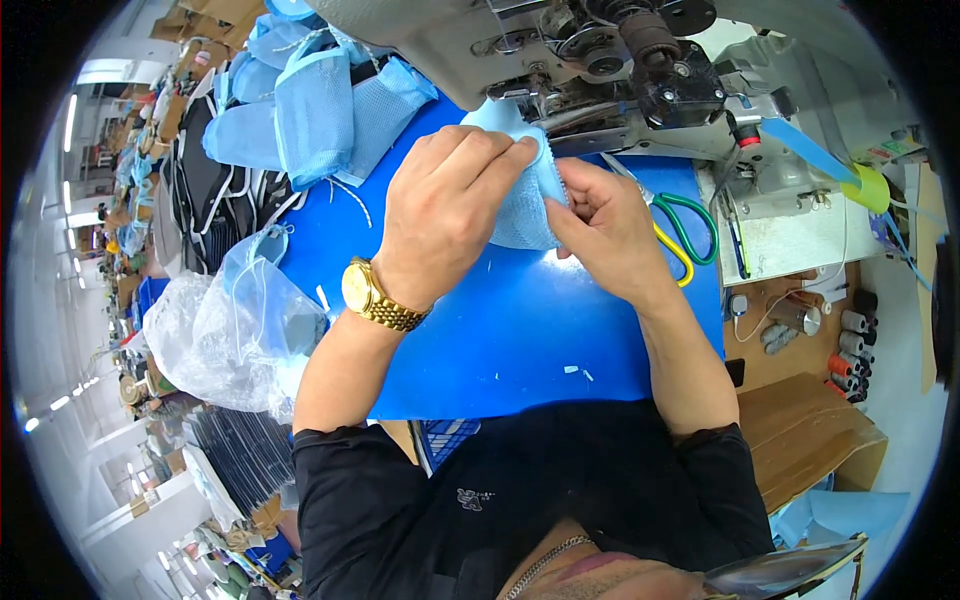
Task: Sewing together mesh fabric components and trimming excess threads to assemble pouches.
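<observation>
A light blue mesh fabric piece (523, 218) lies under the needle area of the sewing machine (420, 40), its near end folded toward me. My left hand (450, 205), with a gold watch at the wrist, is closed on the piece's upper left part, fingertips close to the machine's foot. On the other side, my right hand (608, 222) pinches the fabric's right edge between thumb and fingers. Scissors (713, 240) with one green and one yellow handle lie just right of my right hand. The stitching point itself is partly hidden by machine parts.
Several light blue mesh pieces (315, 115) are heaped at the far left of the blue tabletop (480, 360). Black pieces with white edging (210, 200) and a clear plastic bag (215, 335) sit left. Light blue tape (805, 148) runs at right. A cardboard box (810, 430) stands near right.
</observation>
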`<state>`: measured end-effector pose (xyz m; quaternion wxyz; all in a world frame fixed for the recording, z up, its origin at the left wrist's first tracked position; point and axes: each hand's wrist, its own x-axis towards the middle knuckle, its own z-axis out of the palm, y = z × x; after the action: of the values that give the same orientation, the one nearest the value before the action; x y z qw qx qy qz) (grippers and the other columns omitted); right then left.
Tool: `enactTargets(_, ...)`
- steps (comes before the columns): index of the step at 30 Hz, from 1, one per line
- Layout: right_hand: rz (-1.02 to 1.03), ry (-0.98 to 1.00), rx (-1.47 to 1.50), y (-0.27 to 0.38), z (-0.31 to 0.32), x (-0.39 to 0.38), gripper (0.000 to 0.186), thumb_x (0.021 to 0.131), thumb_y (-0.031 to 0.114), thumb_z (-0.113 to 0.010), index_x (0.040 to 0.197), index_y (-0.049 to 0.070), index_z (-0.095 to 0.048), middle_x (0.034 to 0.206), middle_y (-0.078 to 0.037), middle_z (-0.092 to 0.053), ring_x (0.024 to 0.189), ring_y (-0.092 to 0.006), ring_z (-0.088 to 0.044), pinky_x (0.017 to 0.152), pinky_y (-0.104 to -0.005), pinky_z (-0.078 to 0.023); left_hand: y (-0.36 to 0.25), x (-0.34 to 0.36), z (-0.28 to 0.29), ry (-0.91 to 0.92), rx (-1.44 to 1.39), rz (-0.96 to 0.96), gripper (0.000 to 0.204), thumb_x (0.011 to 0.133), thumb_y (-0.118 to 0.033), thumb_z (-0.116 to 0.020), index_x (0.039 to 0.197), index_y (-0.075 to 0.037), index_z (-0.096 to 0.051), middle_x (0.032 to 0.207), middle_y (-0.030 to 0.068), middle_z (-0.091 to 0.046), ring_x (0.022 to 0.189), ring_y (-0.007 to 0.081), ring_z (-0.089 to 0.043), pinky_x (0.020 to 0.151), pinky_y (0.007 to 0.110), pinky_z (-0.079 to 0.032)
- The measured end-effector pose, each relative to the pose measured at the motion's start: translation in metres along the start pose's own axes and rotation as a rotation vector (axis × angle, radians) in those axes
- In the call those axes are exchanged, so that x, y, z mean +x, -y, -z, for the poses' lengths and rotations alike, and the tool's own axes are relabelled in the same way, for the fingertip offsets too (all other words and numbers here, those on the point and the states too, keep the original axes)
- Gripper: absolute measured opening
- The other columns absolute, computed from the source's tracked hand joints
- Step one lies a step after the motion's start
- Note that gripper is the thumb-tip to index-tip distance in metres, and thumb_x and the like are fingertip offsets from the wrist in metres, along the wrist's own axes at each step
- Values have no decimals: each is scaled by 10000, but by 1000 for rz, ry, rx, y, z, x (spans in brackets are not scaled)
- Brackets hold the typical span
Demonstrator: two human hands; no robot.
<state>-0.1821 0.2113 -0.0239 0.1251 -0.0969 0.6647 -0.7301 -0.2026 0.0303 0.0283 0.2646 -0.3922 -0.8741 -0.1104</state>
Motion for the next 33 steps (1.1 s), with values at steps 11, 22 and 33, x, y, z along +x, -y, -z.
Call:
enactTargets(11, 37, -28, 26, 1, -2, 4, 203, 894, 81, -601, 1079, 9, -645, 680, 13, -599, 561, -40, -539, 483, -213, -439, -5, 0, -8, -59, 12, 57, 322, 709, -58, -624, 1027, -36, -668, 896, 56, -610, 816, 221, -589, 697, 338, -475)
enactTargets(22, -12, -68, 17, 1, -4, 3, 202, 889, 67, -615, 1080, 8, -644, 659, 25, -574, 543, -36, -527, 480, -204, -433, -7, -4, -9, -86, 4, 85, 311, 723, -59, -625, 1029, -46, -676, 911, 52, -620, 822, 222, -589, 701, 335, -470)
enactTargets(33, -35, -105, -11, -32, 19, -16, 282, 913, 155, -669, 1167, 36, -639, 744, 10, -614, 608, -50, -556, 503, -187, -421, -25, -128, 46, -342, 53, 530, 284, 773, -70, -744, 1049, -61, -678, 1059, 106, -681, 987, 284, -641, 845, 370, -508)
